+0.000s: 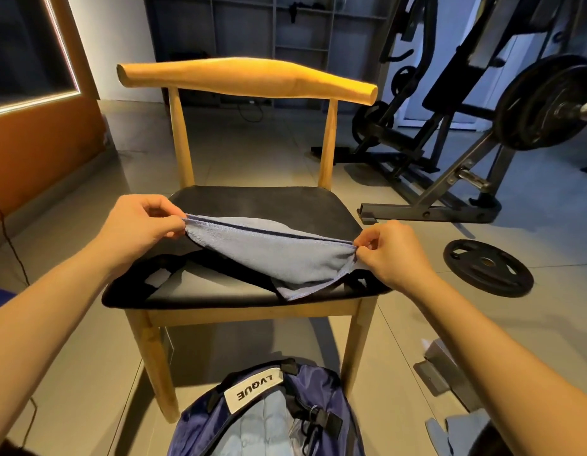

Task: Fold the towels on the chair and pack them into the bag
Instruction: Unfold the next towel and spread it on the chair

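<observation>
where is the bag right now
In the head view the blue bag lies open on the floor at bottom centre, just in front of the wooden chair, below the towel held over its seat.

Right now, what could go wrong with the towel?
The left hand and right hand only pinch the top corners of the towel, so one slip could drop it. It also sags unevenly, with one corner lying at the front edge of the chair seat, so the fold might come out crooked or the towel might slide toward the floor.
</observation>
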A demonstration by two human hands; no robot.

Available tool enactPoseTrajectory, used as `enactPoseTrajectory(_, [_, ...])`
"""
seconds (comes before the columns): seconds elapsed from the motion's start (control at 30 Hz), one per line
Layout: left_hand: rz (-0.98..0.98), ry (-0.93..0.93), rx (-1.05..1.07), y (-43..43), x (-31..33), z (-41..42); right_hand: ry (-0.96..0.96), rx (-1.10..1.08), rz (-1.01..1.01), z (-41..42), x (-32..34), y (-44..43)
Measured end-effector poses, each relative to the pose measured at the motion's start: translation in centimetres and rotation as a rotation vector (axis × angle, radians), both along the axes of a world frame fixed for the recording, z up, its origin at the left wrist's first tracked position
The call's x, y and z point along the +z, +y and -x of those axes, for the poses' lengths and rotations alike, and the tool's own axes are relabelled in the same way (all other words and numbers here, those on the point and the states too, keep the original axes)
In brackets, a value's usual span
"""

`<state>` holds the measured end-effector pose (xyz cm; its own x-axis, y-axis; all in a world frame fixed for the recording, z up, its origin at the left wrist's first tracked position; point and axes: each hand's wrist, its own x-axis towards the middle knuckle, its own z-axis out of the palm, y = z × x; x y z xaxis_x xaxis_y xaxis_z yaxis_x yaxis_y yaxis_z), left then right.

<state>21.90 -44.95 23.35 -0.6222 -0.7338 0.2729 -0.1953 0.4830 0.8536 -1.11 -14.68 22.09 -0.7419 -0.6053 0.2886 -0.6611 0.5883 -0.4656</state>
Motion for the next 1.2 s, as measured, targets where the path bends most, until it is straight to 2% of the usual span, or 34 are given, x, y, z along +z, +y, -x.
enactPoseTrajectory(0.07, [0.059, 0.051, 0.012, 0.3, 0.7, 0.2, 0.083, -0.021, 0.033, -0.2, 1.3, 0.1])
enactPoseTrajectory(0.23, [0.106, 0.206, 0.068, 0.9, 3.9, 1.2, 0.176, -0.070, 0.275, 0.2, 6.1, -0.2])
enactPoseTrajectory(0.37, [0.158, 0.319, 0.092, 0.4, 9.4, 1.6, 0.202, -0.011, 0.409, 0.2, 12.6, -1.2])
enactPoseTrajectory(0.57, [0.208, 0.471, 0.124, 0.5, 18.3, 1.0, 0.290, -0.077, 0.448, -0.6, 22.6, -2.4])
enactPoseTrajectory(0.63, [0.168, 0.509, 0.161, -0.1, 19.7, 0.4, 0.140, 0.052, 0.518, -2.7, 25.4, -2.6])
enactPoseTrajectory(0.7, [0.091, 0.526, 0.169, -0.7, 20.5, -0.4, 0.024, 0.182, 0.493, -4.4, 27.4, -2.5])
enactPoseTrajectory(0.83, [0.038, 0.475, 0.182, -0.3, 21.0, -1.7, 0.096, 0.051, 0.459, -4.1, 28.7, -2.9])
enactPoseTrajectory(1.07, [-0.039, 0.415, 0.143, 0.1, 21.9, -3.1, -0.287, 0.147, 0.636, -3.8, 28.1, -2.0])
enactPoseTrajectory(1.2, [-0.038, 0.376, 0.099, 0.0, 20.9, -3.1, -0.364, 0.171, 0.744, -2.7, 27.2, -1.1])
